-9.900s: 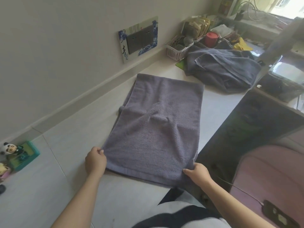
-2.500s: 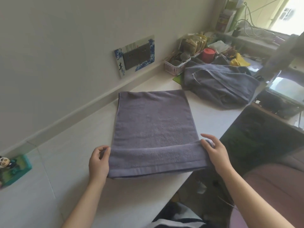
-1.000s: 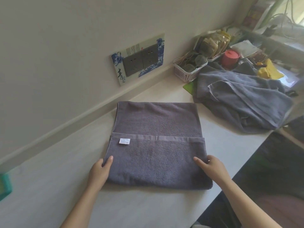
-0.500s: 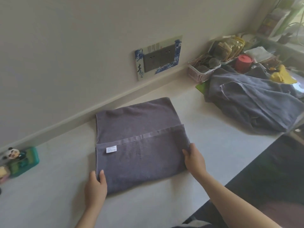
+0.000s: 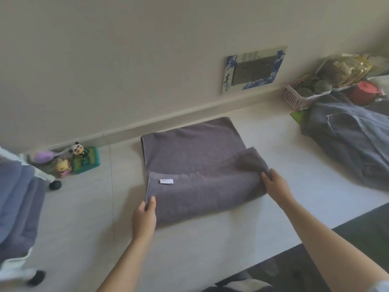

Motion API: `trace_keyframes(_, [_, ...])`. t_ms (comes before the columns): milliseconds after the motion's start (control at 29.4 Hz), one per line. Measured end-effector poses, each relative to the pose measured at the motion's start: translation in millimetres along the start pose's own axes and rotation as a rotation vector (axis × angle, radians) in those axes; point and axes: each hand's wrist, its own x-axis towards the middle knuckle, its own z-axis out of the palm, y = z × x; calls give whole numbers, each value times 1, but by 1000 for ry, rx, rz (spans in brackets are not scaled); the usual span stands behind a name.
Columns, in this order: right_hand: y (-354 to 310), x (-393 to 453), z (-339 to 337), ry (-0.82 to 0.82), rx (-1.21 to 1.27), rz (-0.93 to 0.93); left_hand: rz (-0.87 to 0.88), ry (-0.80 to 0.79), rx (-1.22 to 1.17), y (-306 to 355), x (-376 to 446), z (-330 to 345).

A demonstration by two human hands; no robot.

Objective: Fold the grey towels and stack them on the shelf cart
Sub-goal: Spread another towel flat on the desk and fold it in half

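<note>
A folded grey towel (image 5: 197, 169) lies on the white counter (image 5: 189, 245), its near flap turned up with a small white label showing. My left hand (image 5: 144, 216) pinches the near left corner of that towel. My right hand (image 5: 273, 184) grips its right edge, which is lifted and curling over. A heap of unfolded grey towels (image 5: 353, 144) sits at the right. At the far left stands the white shelf cart (image 5: 25, 264) on black wheels, with folded grey towels (image 5: 14, 203) stacked on it.
Small toys with a panda figure (image 5: 79, 158) stand by the wall at the left. A socket plate with a blue-and-white frame (image 5: 253, 69) is on the wall. A pink basket (image 5: 301, 95) and a red cup (image 5: 365, 92) crowd the far right. The counter's front edge drops off at the lower right.
The view has swung left, bringing the shelf cart into sight. My right hand has lifted the towel's right edge off the counter. My left hand has closed on the near left corner.
</note>
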Motion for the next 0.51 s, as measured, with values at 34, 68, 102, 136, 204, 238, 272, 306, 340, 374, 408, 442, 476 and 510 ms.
trace_keyframes(34, [4, -2, -1, -6, -21, -7, -6, -32, 62, -4, -5, -2])
trace_keyframes(68, [9, -3, -1, -36, -70, -8, -21, -62, 153, -12, -9, -2])
trace_keyframes(102, [14, -4, 0, -73, -125, 1, -49, -78, 238, -22, -12, -1])
trace_keyframes(136, [20, -4, 2, -104, -169, 19, -74, -77, 302, -29, -15, 2])
trace_keyframes(204, [23, -4, 5, -123, -190, 54, -101, -56, 363, -33, -20, 7])
trace_keyframes(238, [22, -2, 6, -111, -208, 57, -102, -30, 380, -29, -20, 10])
trace_keyframes(272, [21, 1, 6, -101, -245, 51, -100, 6, 402, -25, -22, 14])
trace_keyframes(306, [20, 2, 6, -89, -290, 32, -82, 43, 441, -22, -23, 15])
trace_keyframes(340, [19, 4, 7, -82, -334, 9, -55, 84, 491, -23, -25, 17])
trace_keyframes(374, [19, 5, 8, -80, -377, -14, -19, 124, 527, -26, -26, 19])
trace_keyframes(408, [22, 5, 10, -82, -403, -24, 12, 155, 550, -30, -28, 21])
trace_keyframes(442, [25, 5, 11, -85, -417, -31, 38, 175, 551, -34, -30, 23])
trace_keyframes(476, [26, 3, 14, -86, -417, -19, 49, 185, 552, -37, -31, 23])
trace_keyframes(510, [27, 5, 14, -84, -429, -14, 39, 196, 541, -38, -32, 25])
